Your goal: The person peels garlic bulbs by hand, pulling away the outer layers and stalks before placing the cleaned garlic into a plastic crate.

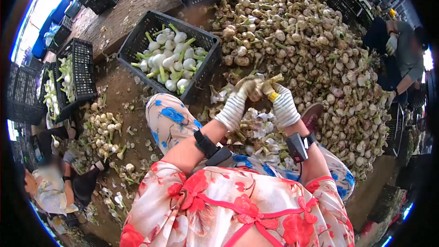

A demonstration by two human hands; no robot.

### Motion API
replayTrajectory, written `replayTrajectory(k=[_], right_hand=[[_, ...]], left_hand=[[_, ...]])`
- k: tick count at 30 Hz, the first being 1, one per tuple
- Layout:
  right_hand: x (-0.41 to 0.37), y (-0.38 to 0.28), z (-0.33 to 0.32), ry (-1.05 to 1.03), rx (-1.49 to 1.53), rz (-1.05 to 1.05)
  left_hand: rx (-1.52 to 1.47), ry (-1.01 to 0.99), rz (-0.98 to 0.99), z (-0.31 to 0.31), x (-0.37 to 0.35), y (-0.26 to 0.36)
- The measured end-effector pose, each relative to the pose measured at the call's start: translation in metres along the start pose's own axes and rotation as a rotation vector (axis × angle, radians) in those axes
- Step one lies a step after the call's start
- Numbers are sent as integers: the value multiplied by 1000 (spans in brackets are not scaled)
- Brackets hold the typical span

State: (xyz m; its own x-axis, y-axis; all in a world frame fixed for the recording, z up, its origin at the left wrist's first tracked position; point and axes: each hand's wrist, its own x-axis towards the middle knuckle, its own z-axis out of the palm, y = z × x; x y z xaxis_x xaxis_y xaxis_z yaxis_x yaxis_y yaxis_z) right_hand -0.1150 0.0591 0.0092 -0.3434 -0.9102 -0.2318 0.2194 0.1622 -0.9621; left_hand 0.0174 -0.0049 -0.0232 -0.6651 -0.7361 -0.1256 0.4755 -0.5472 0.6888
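My left hand (249, 88), in a white knit glove with soiled brown fingers, is closed on a garlic bulb in front of my knees. From the other side my right hand (279, 99), gloved alike, meets it with curled fingers. The garlic's short cut stem (276, 78) pokes out above the fingers, while the bulb itself is mostly covered. A small yellow patch (273, 96) shows at the right fingers; what it is I cannot make out. Beneath both hands lies a heap of peeled-off garlic skins (258, 130).
A large pile of untrimmed garlic (315, 59) spreads ahead and to the right. At left front, a black crate (137, 29) holds cleaned white bulbs (171, 57). More crates (82, 75) stand farther left. Co-workers sit at the left (55, 192) and right (407, 50).
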Motion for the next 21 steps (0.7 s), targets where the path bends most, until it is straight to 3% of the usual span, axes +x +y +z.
replayTrajectory(k=[1, 3, 5, 6, 7, 9, 11, 12, 13, 15, 17, 19, 21], right_hand=[[0, 6, -3, 18, 32, -60], [-6, -3, 0, 46, -38, -61], [-8, -6, 0, 97, 92, 47], [-7, -2, -2, 110, 114, 41], [-9, -6, 0, 130, 127, 92], [-24, -30, 19, 124, 77, 56], [-16, -13, 13, 68, -86, -181], [-8, -6, 9, 82, -145, -204], [-8, -3, 4, 92, -2, -71], [-10, -1, 4, 50, 344, 48], [-11, -6, 8, 47, 421, 32], [-19, -12, 11, 90, 431, 10], [-22, -10, 7, 68, 412, 20]], left_hand=[[-196, 45, -186, 9, -2, 9], [-250, 27, -227, 23, -7, 23], [-268, -229, -276, 25, -11, 32], [70, -111, -64, 3, 7, -1], [80, -86, 119, 0, 7, -18], [424, 112, 406, 22, -5, 0], [205, -38, -69, 25, -10, 36], [-8, -218, -175, 18, -9, 39], [-133, -183, -263, 22, -12, 37], [-246, -311, -418, 10, -3, 38], [-232, -300, -378, 8, 4, 37], [-83, -80, -326, 10, -1, 45], [-160, -256, -293, 3, -2, 53]])
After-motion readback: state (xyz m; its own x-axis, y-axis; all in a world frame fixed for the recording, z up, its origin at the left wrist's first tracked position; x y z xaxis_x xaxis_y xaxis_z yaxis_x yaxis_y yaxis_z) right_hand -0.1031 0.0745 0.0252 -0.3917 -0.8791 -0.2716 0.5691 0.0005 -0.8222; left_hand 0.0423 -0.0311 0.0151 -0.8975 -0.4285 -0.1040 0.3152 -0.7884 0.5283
